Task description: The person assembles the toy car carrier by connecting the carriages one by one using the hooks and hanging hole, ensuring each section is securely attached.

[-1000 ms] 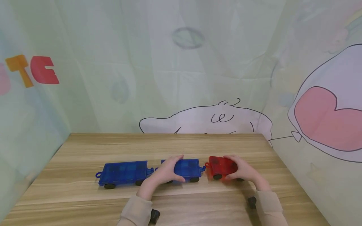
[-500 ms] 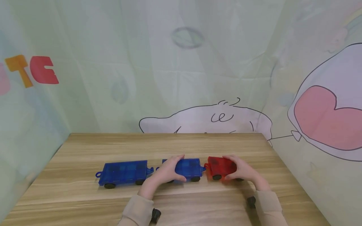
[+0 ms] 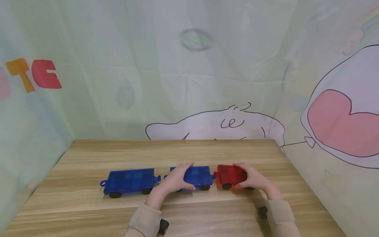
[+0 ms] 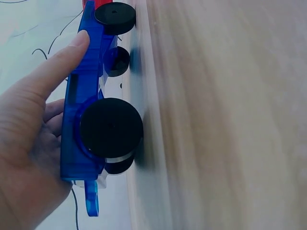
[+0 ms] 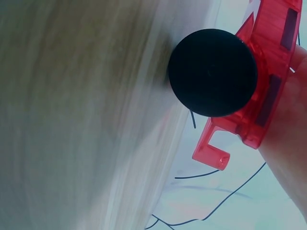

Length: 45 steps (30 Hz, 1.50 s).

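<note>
Lower centre, the left hand (image 3: 176, 179) grips the middle blue car (image 3: 199, 176) by its sides; just rightward, the right hand (image 3: 254, 177) grips the red car (image 3: 229, 176), likely leaving the couplings (image 3: 213, 176) free; linked or not, unclear.

Wood-grain tabletop (image 3: 177, 151), pale green backdrop (image 3: 118, 49), apparently fabric, printed balloon (image 3: 340, 105), orange letter (image 3: 20, 69)

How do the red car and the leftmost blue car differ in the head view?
The red car is translucent red; the leftmost blue car is translucent blue. The right hand has the red car in its grip, while the leftmost blue car is unheld. Both have black wheels.
</note>
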Tool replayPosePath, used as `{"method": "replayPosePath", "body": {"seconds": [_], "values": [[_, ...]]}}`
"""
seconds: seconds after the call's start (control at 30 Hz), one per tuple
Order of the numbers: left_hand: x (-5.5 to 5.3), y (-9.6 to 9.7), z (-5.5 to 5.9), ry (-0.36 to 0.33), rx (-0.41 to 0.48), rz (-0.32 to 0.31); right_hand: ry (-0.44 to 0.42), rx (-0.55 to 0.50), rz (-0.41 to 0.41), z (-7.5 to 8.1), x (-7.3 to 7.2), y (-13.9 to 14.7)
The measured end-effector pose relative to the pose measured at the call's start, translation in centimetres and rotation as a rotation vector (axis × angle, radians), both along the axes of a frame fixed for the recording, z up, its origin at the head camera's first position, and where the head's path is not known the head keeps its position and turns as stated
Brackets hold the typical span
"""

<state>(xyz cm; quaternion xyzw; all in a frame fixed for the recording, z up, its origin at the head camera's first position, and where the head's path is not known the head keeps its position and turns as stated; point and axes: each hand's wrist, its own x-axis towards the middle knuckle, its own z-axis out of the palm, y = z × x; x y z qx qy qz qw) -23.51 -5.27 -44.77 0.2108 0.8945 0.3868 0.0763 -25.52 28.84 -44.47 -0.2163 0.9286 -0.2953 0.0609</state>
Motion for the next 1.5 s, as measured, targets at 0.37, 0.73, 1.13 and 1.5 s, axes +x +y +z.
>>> {"method": "replayPosePath", "body": {"seconds": [0.37,0.73,1.13,1.5], "values": [[0.12,0.10,0.05,-0.001,-0.013,0.004,0.048,0.019,0.016,-0.04,0.15,-0.21],[0.13,0.24,-0.04,0.006,-0.025,0.011,0.025,0.038,-0.026,-0.11,0.29,-0.36],[0.09,0.33,-0.11,0.008,-0.051,0.004,0.026,0.064,-0.042,-0.36,0.44,-0.37],[0.06,0.40,0.00,0.019,-0.060,-0.001,0.036,0.062,-0.057,-0.16,0.65,-0.49]]}}
